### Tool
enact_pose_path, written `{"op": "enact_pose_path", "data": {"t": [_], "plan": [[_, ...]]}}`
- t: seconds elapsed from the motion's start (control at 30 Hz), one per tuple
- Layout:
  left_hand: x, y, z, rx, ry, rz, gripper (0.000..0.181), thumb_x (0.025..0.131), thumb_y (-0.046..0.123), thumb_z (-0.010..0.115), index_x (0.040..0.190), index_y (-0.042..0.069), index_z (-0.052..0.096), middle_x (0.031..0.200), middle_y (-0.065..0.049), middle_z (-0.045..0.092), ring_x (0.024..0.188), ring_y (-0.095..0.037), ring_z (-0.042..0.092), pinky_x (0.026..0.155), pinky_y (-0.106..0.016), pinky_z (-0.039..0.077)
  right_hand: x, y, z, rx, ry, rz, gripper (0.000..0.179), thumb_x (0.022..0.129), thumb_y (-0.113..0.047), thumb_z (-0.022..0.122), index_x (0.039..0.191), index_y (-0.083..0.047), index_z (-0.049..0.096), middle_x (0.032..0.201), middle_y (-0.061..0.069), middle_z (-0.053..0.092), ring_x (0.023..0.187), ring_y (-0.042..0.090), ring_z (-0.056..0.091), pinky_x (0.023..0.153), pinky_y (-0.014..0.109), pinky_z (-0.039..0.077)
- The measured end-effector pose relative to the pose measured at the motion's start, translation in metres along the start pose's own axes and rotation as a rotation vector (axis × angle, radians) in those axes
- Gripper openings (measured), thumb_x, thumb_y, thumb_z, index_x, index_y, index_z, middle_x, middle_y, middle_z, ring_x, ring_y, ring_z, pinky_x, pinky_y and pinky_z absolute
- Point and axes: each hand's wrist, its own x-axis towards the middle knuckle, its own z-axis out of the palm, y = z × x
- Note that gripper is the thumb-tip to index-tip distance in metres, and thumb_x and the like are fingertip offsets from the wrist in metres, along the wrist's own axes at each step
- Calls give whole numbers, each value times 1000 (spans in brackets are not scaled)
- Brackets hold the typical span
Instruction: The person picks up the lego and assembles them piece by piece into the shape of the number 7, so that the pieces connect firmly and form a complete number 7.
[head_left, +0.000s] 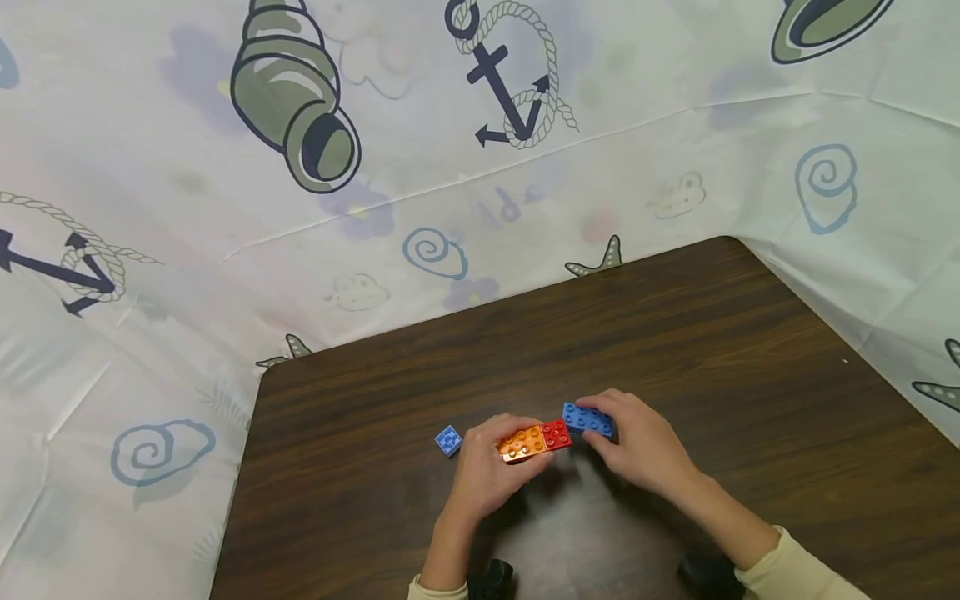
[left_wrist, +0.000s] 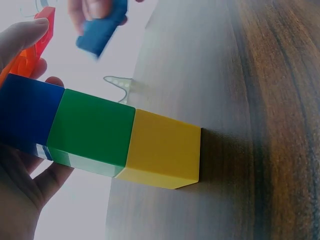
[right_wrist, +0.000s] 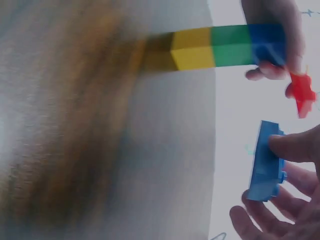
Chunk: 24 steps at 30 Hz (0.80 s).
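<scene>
My left hand (head_left: 487, 467) grips the upper part of a tower of toy building bricks. The tower has a yellow brick (left_wrist: 165, 150) at the tabletop end, then a green brick (left_wrist: 92, 132) and a dark blue brick (left_wrist: 30, 110). Across its top lie an orange brick (head_left: 522, 443) and a red brick (head_left: 557, 434), side by side with studs up. My right hand (head_left: 637, 437) pinches a long blue brick (right_wrist: 265, 162) between thumb and fingers, just right of the red brick and apart from it in the right wrist view.
A small blue brick (head_left: 448, 441) lies on the dark wooden table (head_left: 360, 517), left of my left hand. A white sheet (head_left: 420, 108) printed with shells and anchors hangs behind the table. Black devices (head_left: 501, 575) show near both wrists.
</scene>
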Motion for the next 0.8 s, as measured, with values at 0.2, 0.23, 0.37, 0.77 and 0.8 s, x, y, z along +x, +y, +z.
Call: {"op": "enact_pose_path", "data": {"t": [0.2,0.23,0.37,0.77,0.8], "plan": [[-1,0,0,0,-1,-8,34,77,47,81,105,30,73,94,15,68,80,-7,59,67,-28,48,5,-7,-12,225,69,-41,44,86,-9,76,127,-16,63,115,-2,60,91,14,57,73,35,54],[-1,-1,0,-2,-1,-7,34,77,47,81,105,29,73,94,15,67,80,-7,59,67,-28,48,5,-10,-13,247,68,-70,44,86,-10,75,127,-17,62,117,-4,60,93,13,57,75,34,53],[0,-2,0,-12,3,9,35,78,45,81,105,26,73,93,14,67,79,-8,59,66,-27,49,4,-22,-13,284,31,-209,43,88,-13,74,128,-20,62,121,-8,57,102,11,54,81,33,51],[-1,-3,0,-54,19,43,33,77,32,84,107,25,74,92,16,67,77,-7,59,66,-26,48,4,-38,-3,195,-16,-341,45,85,-15,76,127,-23,64,122,-12,53,110,9,49,87,34,50],[-1,-3,0,-56,21,40,33,77,32,85,107,26,74,91,16,67,77,-7,59,66,-26,48,4,-38,-3,191,-17,-339,44,85,-16,76,127,-24,64,122,-12,53,110,8,49,88,35,49]]}}
